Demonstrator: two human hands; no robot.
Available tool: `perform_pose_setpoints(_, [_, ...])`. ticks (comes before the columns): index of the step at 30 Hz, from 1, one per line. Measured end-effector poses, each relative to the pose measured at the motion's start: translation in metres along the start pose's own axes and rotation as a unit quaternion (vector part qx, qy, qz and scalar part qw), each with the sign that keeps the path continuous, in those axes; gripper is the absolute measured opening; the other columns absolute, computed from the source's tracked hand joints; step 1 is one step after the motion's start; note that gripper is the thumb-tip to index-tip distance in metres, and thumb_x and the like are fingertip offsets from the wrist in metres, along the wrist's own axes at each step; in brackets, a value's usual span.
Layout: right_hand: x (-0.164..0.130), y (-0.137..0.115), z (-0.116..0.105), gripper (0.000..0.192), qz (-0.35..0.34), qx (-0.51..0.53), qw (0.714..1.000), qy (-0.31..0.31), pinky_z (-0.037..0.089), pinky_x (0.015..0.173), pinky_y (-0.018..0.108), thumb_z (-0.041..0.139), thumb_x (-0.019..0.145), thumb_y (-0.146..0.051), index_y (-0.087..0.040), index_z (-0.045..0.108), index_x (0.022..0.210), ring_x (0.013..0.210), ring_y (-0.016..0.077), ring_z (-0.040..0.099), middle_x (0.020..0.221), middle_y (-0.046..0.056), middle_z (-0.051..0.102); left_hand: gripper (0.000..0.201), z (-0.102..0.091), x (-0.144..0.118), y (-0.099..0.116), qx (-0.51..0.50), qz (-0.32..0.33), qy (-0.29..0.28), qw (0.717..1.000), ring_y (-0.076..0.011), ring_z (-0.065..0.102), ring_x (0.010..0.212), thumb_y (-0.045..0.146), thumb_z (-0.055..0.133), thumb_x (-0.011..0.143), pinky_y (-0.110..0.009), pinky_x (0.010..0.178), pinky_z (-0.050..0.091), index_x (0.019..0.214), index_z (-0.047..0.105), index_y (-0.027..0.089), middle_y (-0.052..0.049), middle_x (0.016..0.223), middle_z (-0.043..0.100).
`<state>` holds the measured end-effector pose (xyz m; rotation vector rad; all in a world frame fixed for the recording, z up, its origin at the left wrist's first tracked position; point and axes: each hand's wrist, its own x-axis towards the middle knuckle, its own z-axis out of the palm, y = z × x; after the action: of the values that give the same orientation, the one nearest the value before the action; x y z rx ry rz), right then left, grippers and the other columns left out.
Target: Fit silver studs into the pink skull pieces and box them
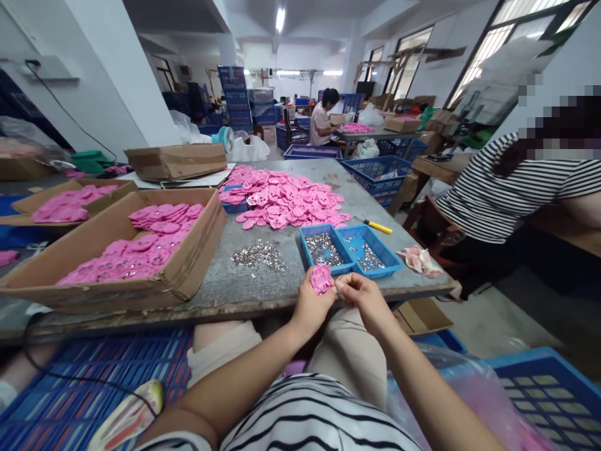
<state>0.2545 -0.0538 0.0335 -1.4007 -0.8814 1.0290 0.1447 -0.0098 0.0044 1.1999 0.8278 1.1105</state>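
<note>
A small pink piece [321,278] sits pinched in the left hand [312,305] at the table's [282,288] near edge — the right hand [364,299], fingers curled, touches it; two blue trays [350,249] of metal bits lie just beyond.

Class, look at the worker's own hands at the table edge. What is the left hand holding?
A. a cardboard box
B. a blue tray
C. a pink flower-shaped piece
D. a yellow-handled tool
C: the left hand grips a pink flower-shaped piece, while the yellow-handled tool lies untouched on the table.
</note>
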Motion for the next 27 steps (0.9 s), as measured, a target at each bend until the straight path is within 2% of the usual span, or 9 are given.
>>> perform_pose_setpoints(4, [-0.006,0.001,-0.001,0.045,-0.01,0.015,1.0,-0.006,0.026,0.047,0.023,0.08,0.052,-0.057,-0.018,0.057,0.059,0.047,0.0078,0.036,0.054,-0.001,0.058,0.022,-0.003,-0.003,0.008,-0.004,0.001,-0.027,1.0,-0.0095,0.054,0.055,0.015,0.066,0.062,-0.022,0.054,0.046,0.081,0.055,0.019,0.004,0.067,0.06])
perform_pose_setpoints(9, [-0.004,-0.004,0.013,0.041,-0.019,0.011,0.999,-0.038,0.026,0.046,0.024,0.08,0.053,-0.053,-0.019,0.057,0.057,0.047,0.0079,0.036,0.053,-0.001,0.057,0.03,-0.015,-0.006,0.017,-0.004,-0.026,-0.01,1.0,-0.0102,0.057,0.053,0.017,0.068,0.061,-0.022,0.048,0.045,0.087,0.054,0.018,0.004,0.069,0.061])
perform_pose_setpoints(12, [-0.001,-0.008,0.028,0.038,-0.03,0.014,0.998,-0.061,0.03,0.048,0.025,0.08,0.055,-0.049,-0.019,0.056,0.055,0.048,0.0085,0.038,0.054,-0.001,0.055,0.036,-0.028,-0.007,0.024,-0.024,-0.028,0.012,0.999,-0.0098,0.056,0.051,0.02,0.071,0.059,-0.022,0.047,0.045,0.09,0.052,0.019,0.004,0.069,0.061])
perform_pose_setpoints(14, [0.003,-0.01,0.039,0.035,-0.033,0.024,0.997,-0.064,0.03,0.048,0.025,0.079,0.054,-0.046,-0.019,0.056,0.054,0.051,0.0089,0.039,0.059,-0.001,0.055,0.039,-0.041,-0.006,0.03,-0.067,-0.034,0.005,0.997,-0.011,0.058,0.054,0.026,0.073,0.06,-0.023,0.048,0.047,0.09,0.05,0.019,0.003,0.072,0.062])
perform_pose_setpoints(17, [0.009,-0.011,0.055,0.031,-0.034,0.023,0.997,-0.07,0.034,0.05,0.025,0.076,0.056,-0.042,-0.019,0.056,0.051,0.062,0.0122,0.048,0.077,0.004,0.059,0.038,-0.062,-0.002,0.04,-0.159,-0.082,-0.016,0.984,-0.0179,0.065,0.067,0.043,0.066,0.068,-0.027,0.052,0.052,0.092,0.049,0.018,-0.003,0.078,0.066])
perform_pose_setpoints(21, [0.016,-0.01,0.075,0.024,-0.035,-0.017,0.994,-0.101,0.046,0.067,0.03,0.075,0.058,-0.036,-0.019,0.06,0.051,0.088,0.0201,0.056,0.095,0.009,0.06,0.036,-0.082,0.003,0.045,-0.204,-0.132,0.011,0.97,-0.0246,0.068,0.086,0.05,0.052,0.078,-0.033,0.062,0.057,0.092,0.051,0.017,-0.009,0.083,0.068])
perform_pose_setpoints(24, [0.02,-0.008,0.086,0.023,-0.038,-0.018,0.994,-0.105,0.049,0.082,0.036,0.076,0.058,-0.035,-0.019,0.061,0.051,0.1,0.0235,0.056,0.096,0.008,0.06,0.034,-0.088,0.005,0.044,-0.21,-0.132,0.029,0.968,-0.0257,0.068,0.09,0.047,0.048,0.08,-0.033,0.065,0.057,0.092,0.053,0.015,-0.01,0.086,0.069])
perform_pose_setpoints(27, [0.024,-0.009,0.091,0.025,-0.038,-0.014,0.993,-0.108,0.048,0.091,0.039,0.078,0.059,-0.037,-0.02,0.061,0.051,0.105,0.0244,0.057,0.093,0.008,0.06,0.034,-0.09,0.006,0.041,-0.213,-0.117,0.031,0.97,-0.0255,0.068,0.09,0.047,0.049,0.079,-0.033,0.065,0.057,0.093,0.052,0.016,-0.01,0.089,0.069])
